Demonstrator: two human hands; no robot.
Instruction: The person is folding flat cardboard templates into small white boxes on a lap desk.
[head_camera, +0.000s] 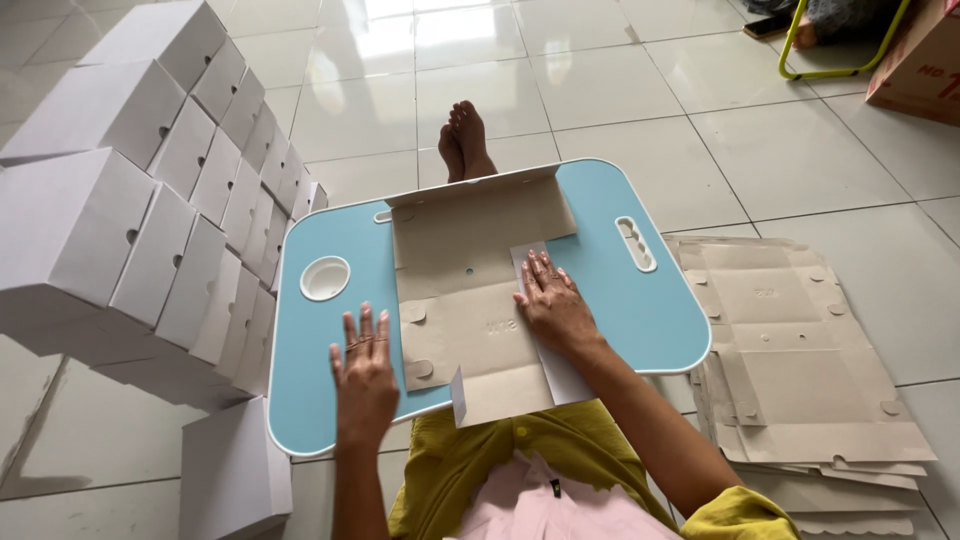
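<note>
- My left hand (365, 378), lower centre-left of frame: flat, palm down, fingers spread apart, nothing gripped. It's on the blue lap table (640, 310), fingertips just beside the left edge of the cardboard box blank (470, 300).
- My right hand (553, 305), centre of frame: also flat & open, fingers slightly apart, pressing down on the blank's right side flap; grips nothing.
- Box blank: centre of frame, lying brown side up on the table, far flap folded up upright, a small near-left tab sticking up too. Near edge hangs over the table toward my lap.
- Table has a round cup recess (325, 277) at left, a slot (637, 243) at right.
- My feet (465, 140) show beyond the table, upper centre.
- Stack of finished white boxes (150, 190), left side of frame, piled several high; one more white box (235, 470) on the floor, lower left.
- Pile of flat unfolded blanks (800, 370) on the tile floor, right side.
- Brown carton (925, 60) & a green-framed thing (840, 40), top right corner.
</note>
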